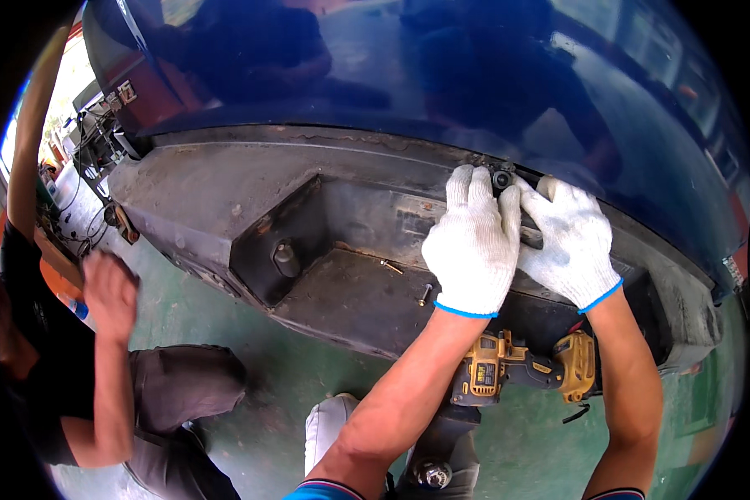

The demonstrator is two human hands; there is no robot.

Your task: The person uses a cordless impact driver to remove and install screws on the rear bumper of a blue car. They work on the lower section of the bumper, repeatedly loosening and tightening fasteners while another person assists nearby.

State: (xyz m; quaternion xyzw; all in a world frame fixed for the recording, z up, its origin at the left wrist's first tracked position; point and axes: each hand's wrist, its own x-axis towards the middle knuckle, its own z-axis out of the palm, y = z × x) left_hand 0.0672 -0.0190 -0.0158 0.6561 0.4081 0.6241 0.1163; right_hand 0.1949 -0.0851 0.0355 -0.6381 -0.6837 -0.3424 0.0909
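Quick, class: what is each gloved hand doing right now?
Left hand: fingers curled on the small black fitting.
Right hand: closed on a dark tool.

Bright daylight from upper left, glossy reflections on blue car panel (475, 75), heavy fisheye bending, black corners, blurred co-worker's hand (108, 292)

small pale rectangular label (414, 222) on the dark recessed metal panel (225, 187), left of gloved hands

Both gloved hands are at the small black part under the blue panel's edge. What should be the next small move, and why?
Probably steady the small black part with the left hand while the right hand seats it: both hands pinch it at the blue panel edge, and the yellow power tool lies unused below.
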